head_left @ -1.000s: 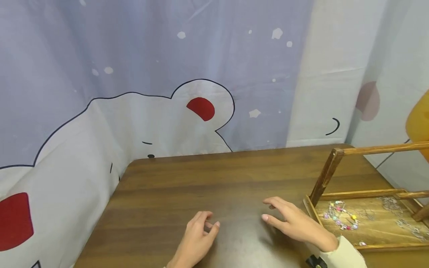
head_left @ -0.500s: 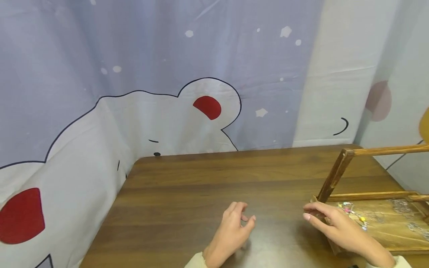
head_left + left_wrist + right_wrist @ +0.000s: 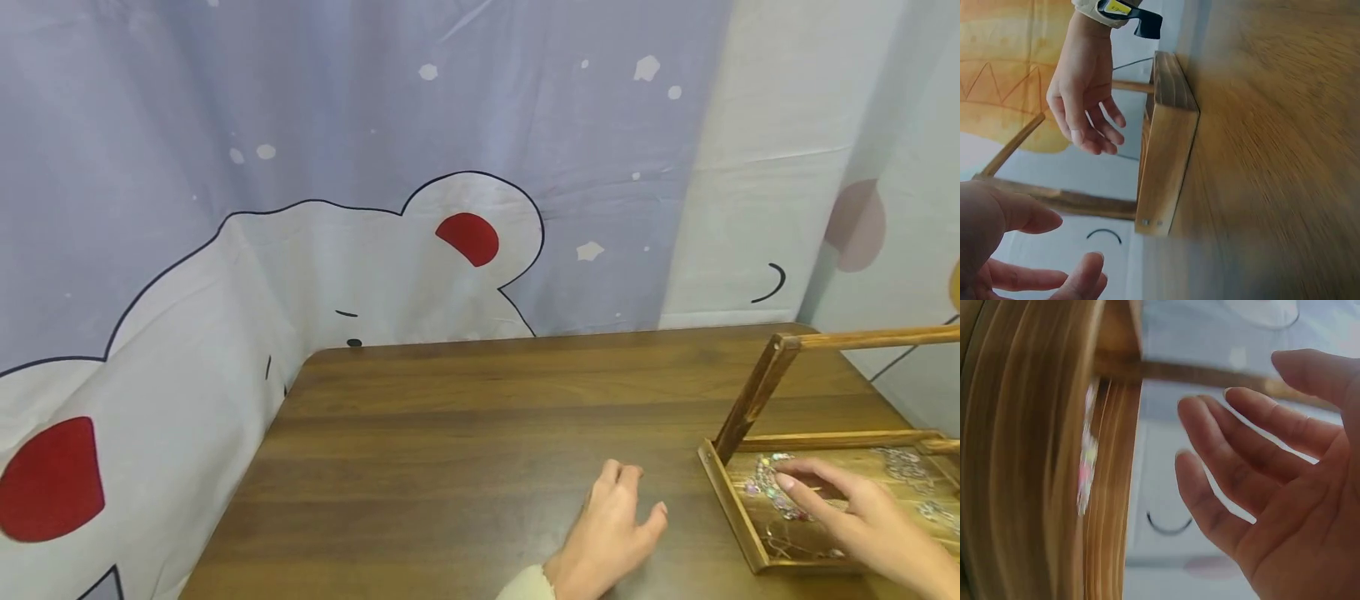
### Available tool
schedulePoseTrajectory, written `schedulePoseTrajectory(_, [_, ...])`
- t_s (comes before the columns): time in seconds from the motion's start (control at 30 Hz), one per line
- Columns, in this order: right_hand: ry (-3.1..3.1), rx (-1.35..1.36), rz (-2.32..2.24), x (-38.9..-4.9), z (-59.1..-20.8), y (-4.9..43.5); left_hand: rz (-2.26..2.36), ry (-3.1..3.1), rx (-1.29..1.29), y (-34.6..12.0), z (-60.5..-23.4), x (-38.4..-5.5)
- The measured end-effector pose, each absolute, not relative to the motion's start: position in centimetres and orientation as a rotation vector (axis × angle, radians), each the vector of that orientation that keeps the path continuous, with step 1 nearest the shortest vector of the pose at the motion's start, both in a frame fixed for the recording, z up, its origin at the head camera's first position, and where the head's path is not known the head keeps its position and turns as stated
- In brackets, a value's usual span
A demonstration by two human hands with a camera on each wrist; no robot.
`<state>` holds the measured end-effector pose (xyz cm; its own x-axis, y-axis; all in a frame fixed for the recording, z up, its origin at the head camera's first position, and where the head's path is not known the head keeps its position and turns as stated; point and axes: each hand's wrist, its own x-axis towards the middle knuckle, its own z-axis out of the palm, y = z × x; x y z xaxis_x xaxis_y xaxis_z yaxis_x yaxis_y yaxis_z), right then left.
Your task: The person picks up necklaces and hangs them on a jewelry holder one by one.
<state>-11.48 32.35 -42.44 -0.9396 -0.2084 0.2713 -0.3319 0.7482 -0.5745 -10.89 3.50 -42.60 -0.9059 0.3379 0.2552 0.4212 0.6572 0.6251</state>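
My right hand (image 3: 873,521) is over the wooden tray (image 3: 731,507) at the right of the head view, its fingers loosely bent. Below the fingertips lies a bracelet of colourful beads (image 3: 765,477), partly hidden by the hand. In the right wrist view, nothing shows between the fingers and thumb, and the beads (image 3: 1087,465) appear blurred beyond the tray's side. My left hand (image 3: 609,529) hovers over the table left of the tray, holding nothing. Thumb and fingers stand apart in the left wrist view. Silvery chains (image 3: 903,465) lie farther right in the tray.
A wooden post (image 3: 757,398) and crossbar (image 3: 877,337) rise above the tray. The brown wooden table (image 3: 450,450) stretches left of it. A printed curtain (image 3: 360,108) hangs behind the table and along its left side.
Both hands have moved right. My right hand has gone from beside the tray to over it, near the beaded bracelet. The head view has shifted slightly right.
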Motion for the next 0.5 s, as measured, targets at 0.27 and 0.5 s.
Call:
schedulePoseTrajectory(0.27, [-2.733,0.277,0.887,-11.5,-44.0,36.2,-1.158,-2.786,-0.559,7.2,-42.5,-10.5])
schedulePoseTrajectory(0.5, [-2.572,0.167,0.984,-12.2,-45.6,39.5,-1.267,-2.8,-0.478,9.9,-42.7,-10.5])
